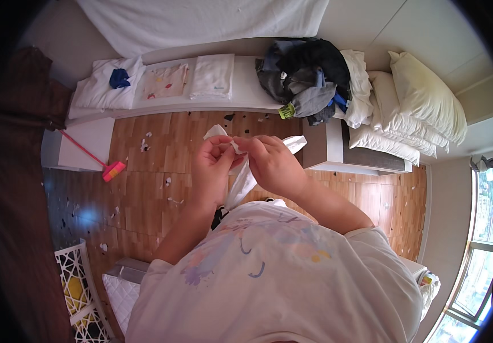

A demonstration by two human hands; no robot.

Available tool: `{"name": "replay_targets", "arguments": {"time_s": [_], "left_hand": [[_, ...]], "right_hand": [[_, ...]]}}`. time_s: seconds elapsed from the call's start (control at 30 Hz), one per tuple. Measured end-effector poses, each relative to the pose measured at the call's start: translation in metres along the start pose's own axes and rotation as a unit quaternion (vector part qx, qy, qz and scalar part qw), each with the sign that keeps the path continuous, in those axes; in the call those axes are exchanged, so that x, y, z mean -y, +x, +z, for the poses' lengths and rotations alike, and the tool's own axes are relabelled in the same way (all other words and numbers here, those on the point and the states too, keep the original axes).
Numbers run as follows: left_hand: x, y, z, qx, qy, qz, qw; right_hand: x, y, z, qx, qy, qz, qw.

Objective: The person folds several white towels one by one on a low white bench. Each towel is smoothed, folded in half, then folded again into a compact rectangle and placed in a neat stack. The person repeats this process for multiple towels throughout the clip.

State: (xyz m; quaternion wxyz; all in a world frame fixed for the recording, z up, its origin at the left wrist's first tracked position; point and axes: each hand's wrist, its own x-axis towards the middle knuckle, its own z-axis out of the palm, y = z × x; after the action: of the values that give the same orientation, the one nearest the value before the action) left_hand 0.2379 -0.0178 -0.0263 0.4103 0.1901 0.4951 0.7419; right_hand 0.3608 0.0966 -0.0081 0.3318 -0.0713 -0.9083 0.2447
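Observation:
My left hand (213,165) and my right hand (277,165) meet in front of my chest, fingertips almost touching. Both pinch a twisted white piece of thin material (243,183), cloth or plastic; I cannot tell which. One end sticks up past the left fingers, another pokes out beyond the right hand, and a longer part hangs down towards my shirt. The fingers cover the middle, so any knot there is hidden.
Paper scraps (145,145) litter the wood floor (143,201). A pink broom (113,170) leans at left. The white ledge (246,100) bears folded white linens (213,77), heaped dark clothes (311,77) and stacked pillows (426,103). A lattice panel (75,274) stands lower left.

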Motion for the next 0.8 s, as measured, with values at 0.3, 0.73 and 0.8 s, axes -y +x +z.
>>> {"name": "replay_targets", "arguments": {"time_s": [0.3,0.73,0.8], "left_hand": [[0.017,-0.005,-0.007,0.056,0.102,0.120,0.986],[0.003,-0.003,-0.012,0.043,0.335,0.247,0.908],[0.001,-0.004,-0.011,0.037,0.361,0.255,0.896]], "right_hand": [[0.001,-0.003,-0.013,0.045,0.232,0.166,0.957],[-0.009,-0.005,-0.002,0.065,0.404,0.390,0.825],[-0.010,-0.003,-0.001,0.040,0.404,0.388,0.828]]}}
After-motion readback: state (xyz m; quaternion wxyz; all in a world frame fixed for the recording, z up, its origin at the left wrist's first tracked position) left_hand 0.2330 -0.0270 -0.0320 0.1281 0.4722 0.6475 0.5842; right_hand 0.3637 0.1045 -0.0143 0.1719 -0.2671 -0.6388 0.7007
